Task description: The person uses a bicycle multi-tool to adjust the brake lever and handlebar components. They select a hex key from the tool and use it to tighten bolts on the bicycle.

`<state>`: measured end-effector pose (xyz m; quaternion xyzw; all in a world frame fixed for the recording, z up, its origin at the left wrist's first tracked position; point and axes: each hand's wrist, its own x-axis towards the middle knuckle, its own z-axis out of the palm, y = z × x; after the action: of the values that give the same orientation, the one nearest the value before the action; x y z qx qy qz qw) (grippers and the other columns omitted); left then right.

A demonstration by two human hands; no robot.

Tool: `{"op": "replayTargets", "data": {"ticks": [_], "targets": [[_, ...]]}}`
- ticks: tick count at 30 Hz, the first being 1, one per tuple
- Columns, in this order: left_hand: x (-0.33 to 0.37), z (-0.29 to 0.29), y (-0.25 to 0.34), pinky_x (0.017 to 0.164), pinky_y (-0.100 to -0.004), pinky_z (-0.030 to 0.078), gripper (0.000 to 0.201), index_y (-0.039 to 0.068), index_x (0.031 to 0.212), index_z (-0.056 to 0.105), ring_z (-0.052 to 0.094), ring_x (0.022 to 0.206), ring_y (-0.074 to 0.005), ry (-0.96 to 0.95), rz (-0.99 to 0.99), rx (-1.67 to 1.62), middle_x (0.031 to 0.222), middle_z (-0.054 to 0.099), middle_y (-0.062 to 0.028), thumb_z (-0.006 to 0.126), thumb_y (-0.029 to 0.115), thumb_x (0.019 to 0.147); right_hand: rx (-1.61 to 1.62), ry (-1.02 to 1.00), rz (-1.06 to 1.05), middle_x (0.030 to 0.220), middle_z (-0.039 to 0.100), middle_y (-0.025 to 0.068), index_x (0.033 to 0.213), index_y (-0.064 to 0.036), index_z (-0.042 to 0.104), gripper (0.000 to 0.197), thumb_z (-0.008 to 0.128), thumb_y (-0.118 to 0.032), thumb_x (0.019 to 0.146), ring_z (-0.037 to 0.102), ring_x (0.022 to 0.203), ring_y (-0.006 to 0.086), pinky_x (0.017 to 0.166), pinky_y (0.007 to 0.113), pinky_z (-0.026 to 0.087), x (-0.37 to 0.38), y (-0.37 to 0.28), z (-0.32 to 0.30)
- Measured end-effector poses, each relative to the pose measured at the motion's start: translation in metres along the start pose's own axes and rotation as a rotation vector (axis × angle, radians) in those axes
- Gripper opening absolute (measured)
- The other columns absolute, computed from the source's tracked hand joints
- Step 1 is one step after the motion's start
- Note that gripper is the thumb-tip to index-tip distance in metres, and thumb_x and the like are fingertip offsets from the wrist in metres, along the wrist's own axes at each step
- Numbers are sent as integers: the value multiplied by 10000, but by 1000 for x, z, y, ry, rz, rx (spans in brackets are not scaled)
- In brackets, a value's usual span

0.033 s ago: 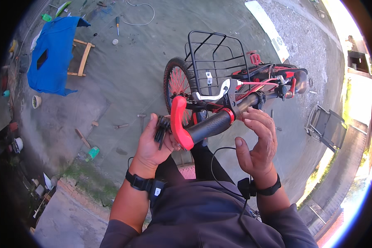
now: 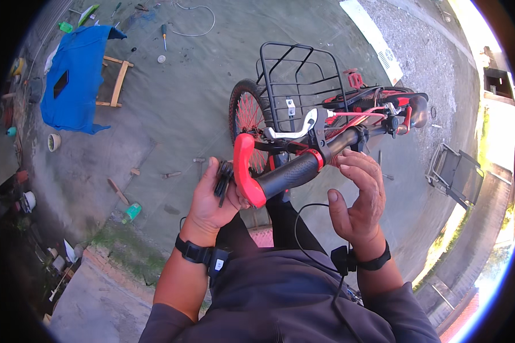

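Handlebar grip [image 2: 290, 175] | left hand [image 2: 208, 204] pinching black tool [image 2: 224, 178] beside red bar end [image 2: 245, 171] — handy, I'd guess | right hand [image 2: 360, 200] loosely spread nearby (perhaps guarding balance)

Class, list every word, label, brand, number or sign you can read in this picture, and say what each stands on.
None can be read.
White label on the left wrist's black device: a tiny dark mark, too small to read.
White strip on the ground: dark marks near one end, too small to tell if they are print.
Red bar end and black grip: no readable lettering.
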<state>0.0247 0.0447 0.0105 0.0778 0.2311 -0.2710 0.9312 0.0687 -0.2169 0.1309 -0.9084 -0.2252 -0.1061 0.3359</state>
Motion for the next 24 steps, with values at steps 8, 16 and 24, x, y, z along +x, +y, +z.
{"op": "replayTargets", "data": {"ticks": [8,16,24], "targets": [[-6,11,3,608,-387,533,685,-24,1274,535,692,675,-343,241,35,-57,1020,698,-195,500,589,972,82,-19,-2,1099,674,167,1134,-30,586,339,695,-101,821,652,1072,363,991,516,458,-7,4,-2],[-8,18,7,837,-405,553,647,-52,1221,568,685,913,-279,180,50,35,1051,689,-173,474,553,1011,151,-84,-147,1122,675,69,1133,-91,653,553,836,-411,721,658,1060,291,940,462,480,23,-24,24],[-10,30,3,1002,-431,500,614,-20,1228,577,633,1102,-269,267,77,39,1154,654,-147,459,547,1024,85,-247,-31,929,620,48,998,-99,654,628,773,-618,666,615,842,255,806,397,460,48,-38,45]]}}
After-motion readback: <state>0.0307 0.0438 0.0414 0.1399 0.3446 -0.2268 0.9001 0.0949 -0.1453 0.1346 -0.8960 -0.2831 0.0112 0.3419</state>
